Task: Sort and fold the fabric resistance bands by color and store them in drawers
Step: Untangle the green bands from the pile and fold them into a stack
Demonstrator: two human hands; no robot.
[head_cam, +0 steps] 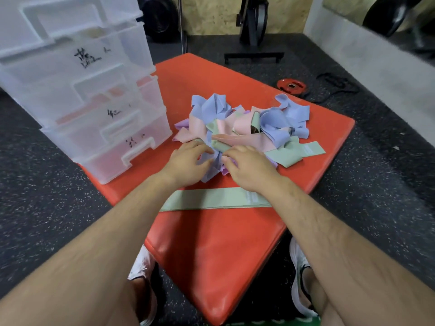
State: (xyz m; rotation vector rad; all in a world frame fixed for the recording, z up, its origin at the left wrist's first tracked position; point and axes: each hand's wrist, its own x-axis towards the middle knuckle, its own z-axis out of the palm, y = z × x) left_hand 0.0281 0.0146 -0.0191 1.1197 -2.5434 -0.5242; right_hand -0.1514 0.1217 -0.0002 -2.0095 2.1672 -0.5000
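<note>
Left hand: my left hand (188, 162) lies on the near left edge of the pile, fingers curled, thumb and fingers pinching a blue band (213, 169).
Right hand: my right hand (248, 167) is just right of it, fingers bent down into the near edge of the pile, tips at the same blue band and a purple band (225, 171); I cannot tell whether it has a grip.
Pile of bands: the pile of bands (247, 123) sits in a loose tangle of blue, pink, green and purple in the middle of the red mat (223, 255).
Flat green band: a flat green band (211, 198) lies straight across the mat, nearer to me than the pile, passing under my wrists.
Drawers: the clear drawer stack (70, 74) stands on the mat's left corner, with handwritten marks on the fronts.
Floor: a red weight plate (291, 85) lies on the dark floor, far right of the mat.
</note>
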